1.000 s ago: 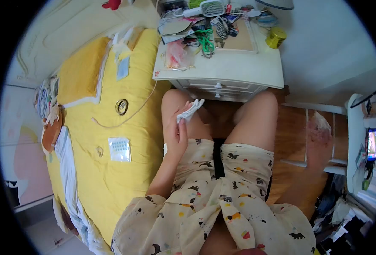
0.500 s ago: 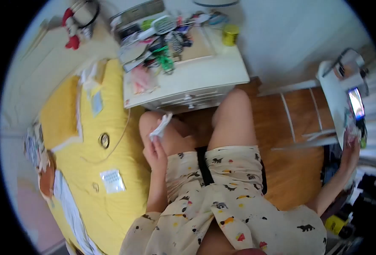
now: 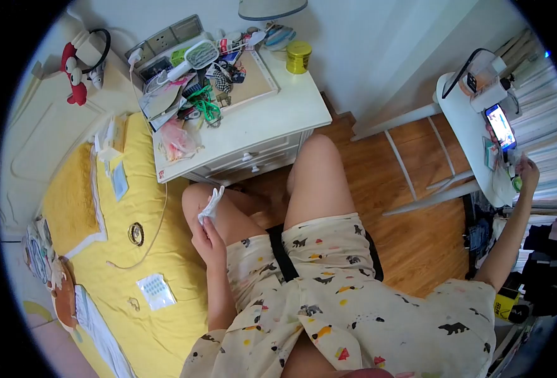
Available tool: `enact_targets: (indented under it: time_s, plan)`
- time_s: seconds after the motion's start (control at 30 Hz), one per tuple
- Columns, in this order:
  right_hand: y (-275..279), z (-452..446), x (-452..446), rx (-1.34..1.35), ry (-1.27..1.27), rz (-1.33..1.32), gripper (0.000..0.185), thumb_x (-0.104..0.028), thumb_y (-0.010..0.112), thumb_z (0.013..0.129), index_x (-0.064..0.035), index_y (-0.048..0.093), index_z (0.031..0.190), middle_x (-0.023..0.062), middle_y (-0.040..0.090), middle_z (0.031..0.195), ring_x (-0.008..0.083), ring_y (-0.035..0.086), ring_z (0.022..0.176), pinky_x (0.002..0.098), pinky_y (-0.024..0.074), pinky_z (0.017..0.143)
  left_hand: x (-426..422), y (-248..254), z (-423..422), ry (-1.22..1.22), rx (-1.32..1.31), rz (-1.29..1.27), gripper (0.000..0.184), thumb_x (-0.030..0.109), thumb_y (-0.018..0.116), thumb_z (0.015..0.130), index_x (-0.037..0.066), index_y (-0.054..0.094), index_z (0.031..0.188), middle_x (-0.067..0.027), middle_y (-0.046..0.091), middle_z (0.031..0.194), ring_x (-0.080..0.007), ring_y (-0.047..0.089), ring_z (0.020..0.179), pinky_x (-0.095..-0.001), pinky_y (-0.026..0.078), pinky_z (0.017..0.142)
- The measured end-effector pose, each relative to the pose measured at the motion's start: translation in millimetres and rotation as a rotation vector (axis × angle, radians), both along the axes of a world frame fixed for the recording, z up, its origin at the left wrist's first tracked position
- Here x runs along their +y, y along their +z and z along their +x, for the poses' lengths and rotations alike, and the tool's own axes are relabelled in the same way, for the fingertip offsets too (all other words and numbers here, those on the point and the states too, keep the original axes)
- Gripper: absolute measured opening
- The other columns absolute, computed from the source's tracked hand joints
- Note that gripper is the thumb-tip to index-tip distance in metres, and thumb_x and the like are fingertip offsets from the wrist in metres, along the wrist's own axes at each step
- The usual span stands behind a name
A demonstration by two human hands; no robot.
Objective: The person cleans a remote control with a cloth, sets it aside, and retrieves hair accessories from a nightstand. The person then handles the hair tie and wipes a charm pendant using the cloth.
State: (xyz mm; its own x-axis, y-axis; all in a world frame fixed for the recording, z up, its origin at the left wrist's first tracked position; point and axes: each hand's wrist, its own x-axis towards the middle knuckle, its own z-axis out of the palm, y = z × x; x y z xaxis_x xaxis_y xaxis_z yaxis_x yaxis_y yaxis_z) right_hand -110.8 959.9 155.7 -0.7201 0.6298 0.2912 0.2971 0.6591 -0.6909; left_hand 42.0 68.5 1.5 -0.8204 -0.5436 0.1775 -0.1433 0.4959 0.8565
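Observation:
My left hand (image 3: 209,241) rests above my thigh, its fingers closed on a white folded cloth-like item (image 3: 211,206). Far to the right, my right hand (image 3: 528,170) reaches to the edge of a small white table (image 3: 461,135). Its fingers are bent around something clear and crumpled (image 3: 516,165), which I cannot make out. Just beyond that hand, a lit phone (image 3: 500,127) leans on the table, beside a small teal packet (image 3: 490,153).
A white nightstand (image 3: 253,129) holds a hairbrush (image 3: 201,55), green cords and a yellow tin (image 3: 298,57). On the yellow bed (image 3: 171,252) lie a bracelet (image 3: 136,234), a patch sheet (image 3: 156,292) and a cable. Dark clothes hang at the right.
The view has turned rightward. My right hand has moved from above the floor out to the small table's edge, and the clear crumpled thing is there with it. My left hand still holds the white item.

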Motion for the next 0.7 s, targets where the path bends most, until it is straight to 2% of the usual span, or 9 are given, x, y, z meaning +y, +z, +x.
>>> enact_targets:
  time_s: [0.13,0.23,0.33,0.37,0.4,0.47,0.57,0.6,0.7]
  plan:
    - [-11,-1,-6,-0.193,-0.173,0.120,0.028,-0.026,0.066,0.085,0.0023,0.065,0.084,0.0012,0.057,0.066,0.0093,0.049,0.059,0.0230,0.0365,0.054,-4,-12,2,-0.016,0.129,-0.064,0.028,0.014,0.043,0.097,-0.004,0.055,0.115,-0.0163,0.064,0.092,-0.0190,0.059,0.082,-0.0294,0.046,0.075]
    - [-24,-6,6,-0.123,0.069,-0.087,0.029,-0.027,0.068,0.083,0.0013,0.066,0.081,0.0011,0.058,0.068,0.0091,0.050,0.061,0.0230,0.0378,0.053,-7,-11,7,0.007,-0.002,0.007,0.027,0.012,0.043,0.097,-0.004,0.055,0.115,-0.0155,0.064,0.095,-0.0185,0.059,0.083,-0.0290,0.046,0.076]
    - [-37,-16,23,-0.184,0.016,0.047,0.039,-0.034,0.071,0.082,0.0028,0.065,0.092,0.0030,0.062,0.075,0.0102,0.055,0.066,0.0225,0.0430,0.058,-6,-11,6,0.008,-0.003,0.037,0.027,0.012,0.043,0.097,-0.004,0.055,0.115,-0.0136,0.064,0.095,-0.0157,0.058,0.082,-0.0282,0.046,0.074]
    - [-50,-20,45,-0.123,-0.002,0.052,0.048,-0.040,0.070,0.081,0.0053,0.064,0.097,0.0055,0.063,0.077,0.0120,0.058,0.068,0.0239,0.0455,0.061,-8,-12,5,0.002,0.004,0.018,0.026,0.012,0.043,0.097,-0.003,0.054,0.116,-0.0130,0.064,0.095,-0.0146,0.057,0.082,-0.0278,0.046,0.074]
    - [-41,-18,25,-0.206,-0.079,0.336,0.054,-0.045,0.069,0.080,0.0057,0.064,0.098,0.0079,0.065,0.079,0.0139,0.059,0.071,0.0266,0.0474,0.064,-11,-18,6,-0.018,0.017,-0.041,0.026,0.012,0.044,0.097,-0.003,0.054,0.116,-0.0122,0.065,0.094,-0.0133,0.057,0.081,-0.0271,0.046,0.073]
    - [-47,-18,27,-0.208,-0.128,0.355,0.057,-0.049,0.066,0.080,0.0036,0.063,0.102,0.0178,0.068,0.091,0.0307,0.065,0.086,0.0373,0.0500,0.076,-15,-30,-1,-0.061,0.158,-0.177,0.027,0.012,0.044,0.097,-0.002,0.054,0.117,-0.0100,0.064,0.090,-0.0098,0.054,0.078,-0.0243,0.044,0.069]
    - [-42,-15,-4,-0.233,-0.158,0.481,0.056,-0.048,0.065,0.081,0.0039,0.063,0.102,0.0185,0.067,0.092,0.0328,0.065,0.087,0.0382,0.0497,0.078,-5,-9,-1,-0.083,0.069,-0.020,0.024,0.010,0.045,0.095,-0.004,0.055,0.111,-0.0194,0.063,0.104,-0.0286,0.059,0.088,-0.0344,0.046,0.081]
    - [-42,-14,-17,-0.257,-0.172,0.554,0.056,-0.048,0.065,0.081,0.0040,0.063,0.102,0.0188,0.067,0.093,0.0335,0.065,0.087,0.0385,0.0495,0.078,-2,-3,-1,-0.040,0.004,0.089,0.023,0.008,0.044,0.095,-0.004,0.056,0.110,-0.0198,0.063,0.104,-0.0315,0.058,0.101,-0.0353,0.044,0.087]
    - [-30,-7,-66,-0.280,-0.208,0.713,0.054,-0.047,0.064,0.083,0.0042,0.063,0.102,0.0195,0.067,0.094,0.0356,0.064,0.088,0.0394,0.0492,0.079,-8,-19,-1,-0.054,0.034,-0.024,0.023,0.008,0.045,0.094,-0.005,0.056,0.110,-0.0201,0.062,0.104,-0.0332,0.056,0.108,-0.0363,0.044,0.087]
